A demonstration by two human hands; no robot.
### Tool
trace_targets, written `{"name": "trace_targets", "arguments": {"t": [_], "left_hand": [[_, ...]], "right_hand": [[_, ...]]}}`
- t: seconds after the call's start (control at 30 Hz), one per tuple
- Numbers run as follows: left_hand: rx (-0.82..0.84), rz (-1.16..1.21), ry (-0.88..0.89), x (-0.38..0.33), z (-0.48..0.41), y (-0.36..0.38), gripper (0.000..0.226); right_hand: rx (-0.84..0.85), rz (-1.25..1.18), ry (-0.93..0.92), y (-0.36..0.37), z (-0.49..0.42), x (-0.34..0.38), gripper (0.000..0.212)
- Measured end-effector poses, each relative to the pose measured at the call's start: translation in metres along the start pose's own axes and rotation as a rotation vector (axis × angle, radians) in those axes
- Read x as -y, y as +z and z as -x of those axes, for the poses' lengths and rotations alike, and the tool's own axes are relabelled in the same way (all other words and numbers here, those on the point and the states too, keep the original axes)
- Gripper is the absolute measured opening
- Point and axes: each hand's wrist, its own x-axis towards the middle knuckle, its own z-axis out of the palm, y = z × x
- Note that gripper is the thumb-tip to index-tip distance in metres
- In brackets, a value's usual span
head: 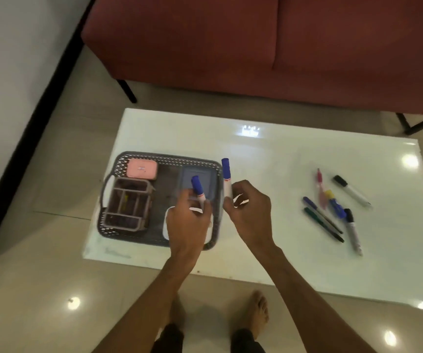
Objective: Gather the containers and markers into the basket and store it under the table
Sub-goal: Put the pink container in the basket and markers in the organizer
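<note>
Glossy white glass surface is reflecting ceiling lights, standing on pale tile floor before a dark red sofa. Left hand is gripping a blue-capped white marker over the grey woven plastic basket; right hand is gripping another blue-capped marker beside the basket's rim. Loose markers are lying well right of both hands.

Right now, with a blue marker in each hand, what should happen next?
Probably lower both into the basket. The left hand already holds its marker over the basket, and the right hand holds its marker at the rim. More pens wait on the table.
</note>
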Motion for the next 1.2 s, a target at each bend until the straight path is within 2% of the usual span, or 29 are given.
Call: {"name": "trace_targets", "arguments": {"t": [0.13, 0.23, 0.3, 0.4, 0.63, 0.77, 0.97, 1.2], "left_hand": [[-0.124, 0.07, 0.043, 0.03, -0.034, -0.075, 0.027], [-0.206, 0.075, 0.006, 0.059, -0.057, -0.12, 0.032], [-0.221, 0.095, -0.014, 0.075, -0.072, -0.14, 0.037], [-0.203, 0.127, 0.003, 0.094, -0.098, -0.157, 0.031], [-0.146, 0.101, 0.04, 0.118, -0.142, -0.163, 0.036], [-0.123, 0.087, 0.05, 0.126, -0.149, -0.162, 0.034], [-0.077, -0.097, 0.041, 0.151, -0.152, -0.156, 0.023], [-0.081, -0.243, -0.025, 0.154, -0.165, -0.146, 0.026]], "right_hand": [[0.067, -0.073, -0.004, 0.07, 0.0, 0.048, 0.017], [0.127, -0.118, -0.027, 0.12, 0.002, 0.073, 0.02], [0.15, -0.13, -0.035, 0.147, 0.001, 0.085, 0.023], [0.143, -0.105, -0.058, 0.183, -0.009, 0.097, 0.031], [0.144, 0.057, -0.068, 0.237, -0.026, 0.09, 0.036], [0.166, 0.216, -0.098, 0.25, -0.025, 0.075, 0.03], [0.181, 0.361, -0.108, 0.259, -0.027, 0.071, 0.026], [0.188, 0.351, -0.064, 0.26, -0.032, 0.067, 0.033]]}}
